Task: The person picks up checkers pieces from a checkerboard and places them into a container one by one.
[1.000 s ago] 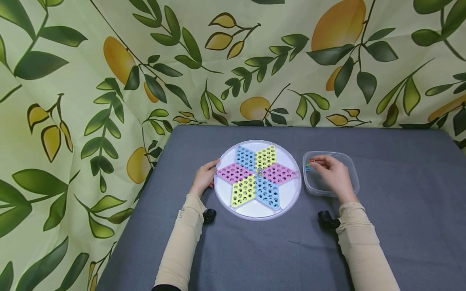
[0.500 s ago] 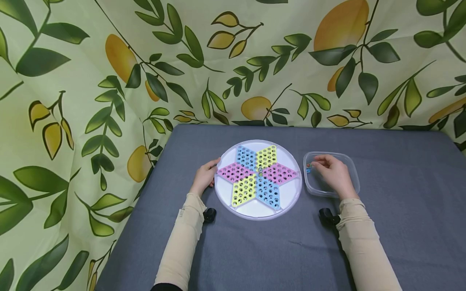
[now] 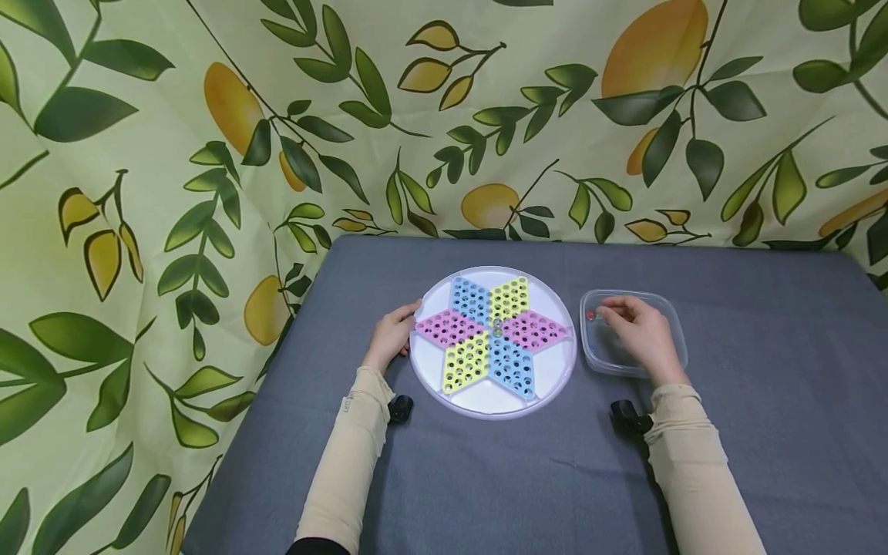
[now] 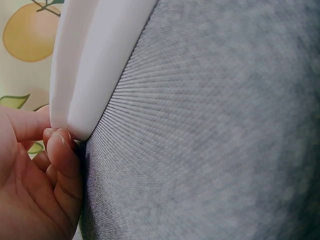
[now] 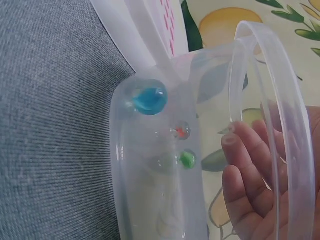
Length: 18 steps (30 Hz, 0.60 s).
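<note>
A round white Chinese checkers board with a blue, yellow and pink star of holes lies on the table. My left hand holds its left rim; the left wrist view shows the fingertips at the edge of the board. My right hand is over the clear plastic container, fingers loosely bent. Through the wall in the right wrist view, no marble shows at the fingertips. A blue marble, a red marble and a green marble lie in the container.
One or more clear marbles sit at the board's centre. The table has a grey-blue cloth. A fabric with leaves and orange fruit hangs behind and at the left. The container stands just right of the board.
The small colored marbles by my right fingers, bunched together before, have spread apart in the container. Both hands stay almost where they were; the head view has shifted slightly.
</note>
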Available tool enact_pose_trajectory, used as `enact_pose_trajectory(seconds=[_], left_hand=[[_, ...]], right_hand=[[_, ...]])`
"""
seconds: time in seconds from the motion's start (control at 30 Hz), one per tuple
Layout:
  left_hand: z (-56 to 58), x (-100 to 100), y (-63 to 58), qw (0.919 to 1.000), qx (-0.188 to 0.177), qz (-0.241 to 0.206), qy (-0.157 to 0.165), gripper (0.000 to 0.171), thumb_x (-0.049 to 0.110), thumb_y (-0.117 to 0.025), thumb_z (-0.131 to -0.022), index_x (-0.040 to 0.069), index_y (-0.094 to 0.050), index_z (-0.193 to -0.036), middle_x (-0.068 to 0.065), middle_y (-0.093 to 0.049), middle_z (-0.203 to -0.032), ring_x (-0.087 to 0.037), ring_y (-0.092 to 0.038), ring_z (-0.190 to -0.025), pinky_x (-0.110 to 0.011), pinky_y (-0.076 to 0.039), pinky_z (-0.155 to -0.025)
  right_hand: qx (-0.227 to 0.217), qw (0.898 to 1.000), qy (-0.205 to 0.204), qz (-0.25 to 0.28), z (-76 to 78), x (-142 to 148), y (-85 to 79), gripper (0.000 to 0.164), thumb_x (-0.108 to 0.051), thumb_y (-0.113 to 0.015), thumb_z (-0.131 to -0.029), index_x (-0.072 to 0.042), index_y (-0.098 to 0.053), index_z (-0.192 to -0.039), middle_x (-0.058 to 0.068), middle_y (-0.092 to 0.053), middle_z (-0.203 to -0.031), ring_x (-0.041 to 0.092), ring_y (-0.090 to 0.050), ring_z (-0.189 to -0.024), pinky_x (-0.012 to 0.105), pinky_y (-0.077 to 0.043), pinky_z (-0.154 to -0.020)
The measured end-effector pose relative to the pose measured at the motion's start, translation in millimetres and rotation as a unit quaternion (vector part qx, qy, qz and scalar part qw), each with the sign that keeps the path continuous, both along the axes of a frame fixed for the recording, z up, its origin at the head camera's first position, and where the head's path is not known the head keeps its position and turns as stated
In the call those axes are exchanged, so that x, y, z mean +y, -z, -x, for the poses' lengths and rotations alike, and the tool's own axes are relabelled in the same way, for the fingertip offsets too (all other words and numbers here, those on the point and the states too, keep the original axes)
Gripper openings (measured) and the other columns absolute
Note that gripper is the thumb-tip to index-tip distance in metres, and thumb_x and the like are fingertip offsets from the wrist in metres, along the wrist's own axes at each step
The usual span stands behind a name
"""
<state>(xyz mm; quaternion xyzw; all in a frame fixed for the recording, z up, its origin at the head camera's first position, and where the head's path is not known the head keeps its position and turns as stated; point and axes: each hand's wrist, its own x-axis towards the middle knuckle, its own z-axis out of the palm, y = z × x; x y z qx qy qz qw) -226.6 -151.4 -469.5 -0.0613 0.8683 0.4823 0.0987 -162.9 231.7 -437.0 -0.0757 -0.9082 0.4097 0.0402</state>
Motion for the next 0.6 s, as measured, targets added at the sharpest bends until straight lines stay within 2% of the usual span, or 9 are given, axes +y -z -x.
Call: enact_pose_trajectory(seconds=[0.13, 0.23, 0.43, 0.6], left_hand=[[0.8, -0.1, 0.3, 1.0000, -0.002, 0.000, 0.001, 0.039, 0.024, -0.043, -0.096, 0.032, -0.052, -0.133, -0.005, -0.045, -0.063, -0.011, -0.040, -0.043, -0.023, -0.040, -0.044], [1.4, 0.4, 0.7, 1.0000, -0.002, 0.001, 0.002, 0.039, 0.023, -0.043, -0.096, 0.031, -0.052, -0.133, -0.003, -0.043, -0.059, -0.011, -0.040, -0.043, -0.023, -0.039, -0.044], [1.9, 0.1, 1.5, 1.0000, -0.002, 0.005, 0.000, 0.039, 0.023, -0.043, -0.096, 0.032, -0.052, -0.133, -0.005, -0.045, -0.062, -0.011, -0.040, -0.043, -0.023, -0.040, -0.044], [1.6, -0.3, 1.9, 1.0000, -0.002, 0.002, 0.000, 0.039, 0.024, -0.043, -0.097, 0.032, -0.052, -0.133, -0.007, -0.049, -0.071, -0.011, -0.040, -0.043, -0.023, -0.040, -0.044]], right_hand=[[0.006, 1.000, 0.001, 0.002, -1.6, -1.5, -1.1, 0.045, -0.043, -0.049, -0.093, -0.007, -0.060, -0.117, 0.014, -0.064, -0.103, 0.010, -0.052, -0.082, 0.020, -0.043, -0.064], [0.013, 1.000, 0.003, 0.014, -1.8, -1.4, 2.2, 0.048, -0.045, -0.050, -0.092, -0.006, -0.060, -0.117, 0.015, -0.064, -0.104, 0.011, -0.053, -0.084, 0.022, -0.043, -0.066], [0.027, 0.999, 0.013, 0.011, 9.5, 10.9, 31.2, 0.062, -0.065, -0.046, -0.084, -0.014, -0.060, -0.117, 0.005, -0.064, -0.103, 0.006, -0.054, -0.086, 0.019, -0.043, -0.064], [0.042, 0.999, 0.009, 0.030, 13.2, 15.1, 40.2, 0.059, -0.065, -0.049, -0.083, -0.018, -0.061, -0.117, 0.002, -0.066, -0.100, 0.001, -0.056, -0.085, 0.019, -0.043, -0.066]])
